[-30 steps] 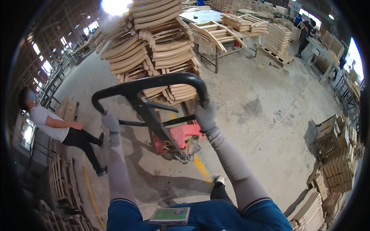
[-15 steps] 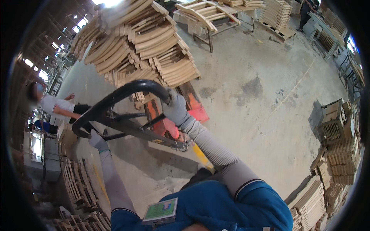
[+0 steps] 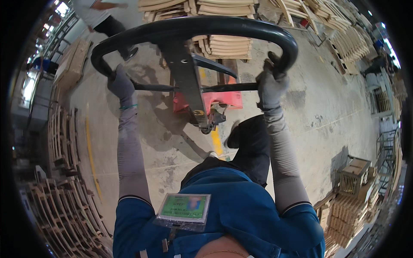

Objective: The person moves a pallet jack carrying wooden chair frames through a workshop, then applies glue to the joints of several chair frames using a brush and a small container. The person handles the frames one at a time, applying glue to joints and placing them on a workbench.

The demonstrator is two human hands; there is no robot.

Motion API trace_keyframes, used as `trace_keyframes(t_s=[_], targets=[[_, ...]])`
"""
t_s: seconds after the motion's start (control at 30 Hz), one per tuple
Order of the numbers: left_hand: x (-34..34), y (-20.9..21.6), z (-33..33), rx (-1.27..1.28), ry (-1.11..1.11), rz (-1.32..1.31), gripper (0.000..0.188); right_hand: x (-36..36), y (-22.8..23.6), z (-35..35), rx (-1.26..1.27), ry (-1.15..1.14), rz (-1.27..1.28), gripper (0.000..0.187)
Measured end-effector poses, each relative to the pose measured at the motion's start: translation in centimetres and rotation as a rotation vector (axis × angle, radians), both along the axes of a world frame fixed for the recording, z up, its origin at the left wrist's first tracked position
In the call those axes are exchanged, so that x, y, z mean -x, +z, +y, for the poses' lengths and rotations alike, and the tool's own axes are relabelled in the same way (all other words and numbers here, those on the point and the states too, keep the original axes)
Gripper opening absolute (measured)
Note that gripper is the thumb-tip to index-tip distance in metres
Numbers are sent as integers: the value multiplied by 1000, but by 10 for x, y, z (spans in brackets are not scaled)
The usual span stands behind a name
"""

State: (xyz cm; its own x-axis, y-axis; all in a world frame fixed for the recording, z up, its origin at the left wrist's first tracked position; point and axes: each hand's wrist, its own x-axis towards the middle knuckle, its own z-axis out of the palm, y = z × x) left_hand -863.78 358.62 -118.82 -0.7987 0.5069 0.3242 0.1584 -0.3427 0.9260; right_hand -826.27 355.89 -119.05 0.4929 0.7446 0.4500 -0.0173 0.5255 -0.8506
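Both my hands, in grey gloves, grip the black loop handle (image 3: pixel 193 26) of a red pallet jack (image 3: pixel 230 99). My left hand (image 3: pixel 121 87) is closed round the handle's lower left end, beside the crossbar. Round the right end my right hand (image 3: pixel 272 86) is wrapped. The handle's dark shaft (image 3: pixel 185 73) slopes down toward my feet, to the jack's red body on the floor. Beyond the handle, curved wooden pieces (image 3: pixel 230 45) lie stacked in layers over the jack's forks; the handle partly hides them.
A person (image 3: pixel 107 21) in dark trousers stands at the far left, near a large brown box (image 3: pixel 71 62). Slatted wooden pallets (image 3: pixel 64 210) lie along the left side. Wooden stacks (image 3: pixel 348 221) and a slatted crate (image 3: pixel 355 176) stand at right. More curved wood (image 3: pixel 350 45) is piled far right.
The handle has swung from the left to straight in front of me. My right hand has moved right along with it, and the wood stack now sits more centrally, farther up the view.
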Motion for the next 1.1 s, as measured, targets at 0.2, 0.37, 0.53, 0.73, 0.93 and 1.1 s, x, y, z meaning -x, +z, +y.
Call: trace_keyframes(t_s=[0.2, 0.37, 0.53, 0.73, 0.93, 1.1], targets=[[-5, 3, -14, -28, 44, 168, 34, 8, 11, -13, 27, -10, 53, 23], [-21, 8, -22, -34, -41, -33, 22, 3, 10, -25, 30, -49, -130, 25], [-23, 9, -31, -28, -82, -123, 14, 3, 10, -32, 86, -36, -40, 25], [-26, 15, -29, 33, -186, -194, 13, 5, 9, -27, 71, -1, 78, 18], [-28, 24, -18, -115, -55, -118, 20, -1, -10, -11, 45, 6, 28, 25], [-19, 21, -18, -13, -29, -129, 20, 0, -1, -17, 11, 57, 66, 23]])
